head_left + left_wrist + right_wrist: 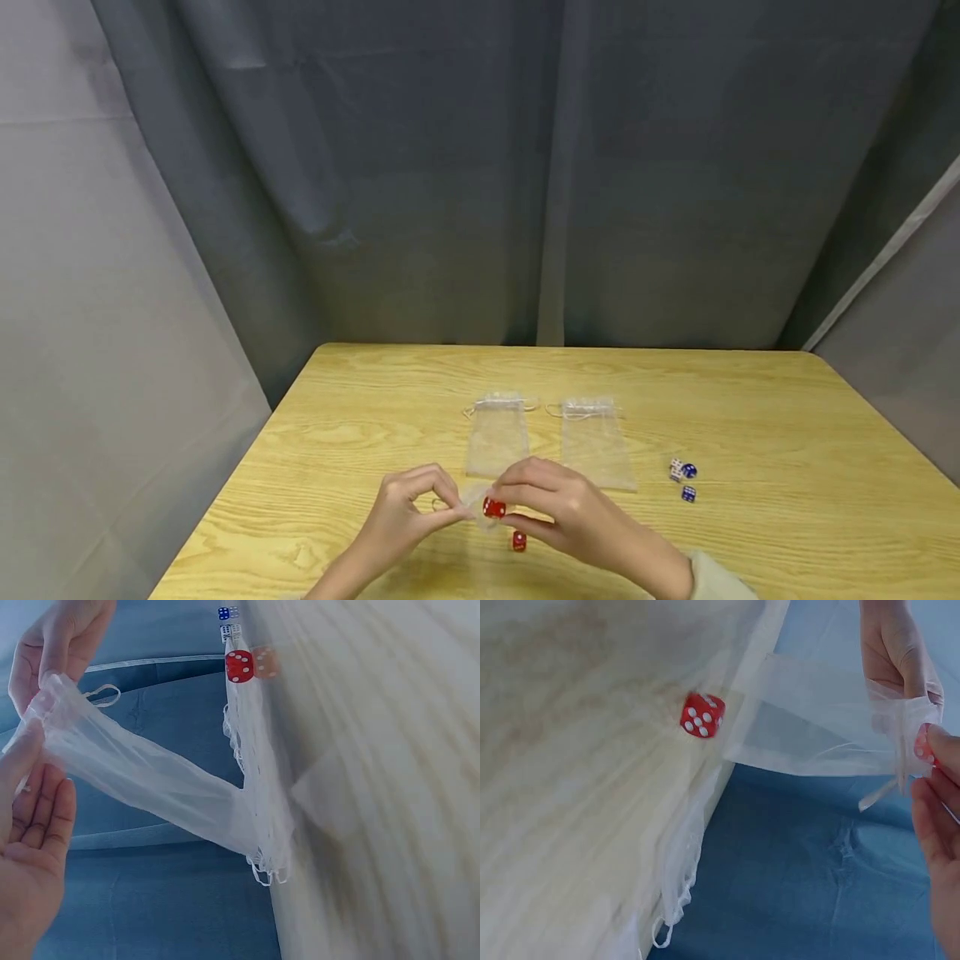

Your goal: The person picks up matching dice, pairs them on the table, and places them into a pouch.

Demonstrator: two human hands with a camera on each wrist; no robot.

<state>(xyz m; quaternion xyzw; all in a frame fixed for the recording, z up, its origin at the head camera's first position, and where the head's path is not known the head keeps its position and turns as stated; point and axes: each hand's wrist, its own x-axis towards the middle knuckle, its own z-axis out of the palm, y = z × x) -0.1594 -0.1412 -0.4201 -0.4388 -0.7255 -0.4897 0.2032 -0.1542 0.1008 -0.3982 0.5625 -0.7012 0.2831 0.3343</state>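
My left hand pinches the rim of a sheer white drawstring pouch between thumb and fingertips. The pouch hangs from its mouth down toward the table, its cord loop dangling. My right hand pinches a red die with white pips, right at the pouch's mouth. In the right wrist view this die overlaps the thin fabric. A second red die lies on the table; in the head view it is just below the right hand's fingertips.
Two more sheer drawstring pouches lie flat behind the hands, one at left and one at right. Farther right on the wooden table are white dice and blue dice. Grey curtains hang behind the table.
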